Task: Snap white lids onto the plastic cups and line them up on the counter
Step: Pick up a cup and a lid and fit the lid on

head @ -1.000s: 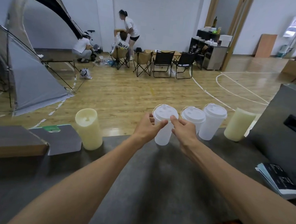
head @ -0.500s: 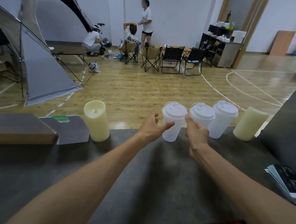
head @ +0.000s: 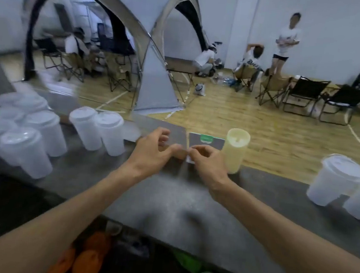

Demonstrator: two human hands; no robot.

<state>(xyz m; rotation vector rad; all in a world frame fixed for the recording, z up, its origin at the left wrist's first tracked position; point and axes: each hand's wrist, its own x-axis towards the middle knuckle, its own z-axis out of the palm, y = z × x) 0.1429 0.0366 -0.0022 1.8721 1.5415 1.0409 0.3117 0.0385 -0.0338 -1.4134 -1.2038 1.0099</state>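
A: Starting at the far left, what is sitting on the counter (head: 167, 201)?

B: A cluster of lidded cups (head: 27, 142) is standing there, blurred, packed close together. Just to their right a pair of lidded cups (head: 99, 130) is leaning side by side, touching each other.

A: And the hands?

B: The left hand (head: 150, 153) is hovering above the counter near the middle, fingers loosely curled, thumb and forefinger reaching toward the other hand. It is gripping nothing I can see. The right hand (head: 207, 163) is hanging just beside it, fingers likewise curled and slack, its fingertips almost meeting the left's. I can see nothing in that one either.

A: What is lying behind them?

B: A flat grey board (head: 175, 133) and a dark card with a green mark (head: 205, 140) are lying at the counter's far edge.

A: Further right?

B: A pale yellow cylinder (head: 235, 151) is standing upright just beside the right hand. Well apart from it, at the right edge, two capped cups (head: 336, 181) are standing together, the outer one cut off by the frame.

A: So no cup is being held?

B: None; all are resting on the counter.
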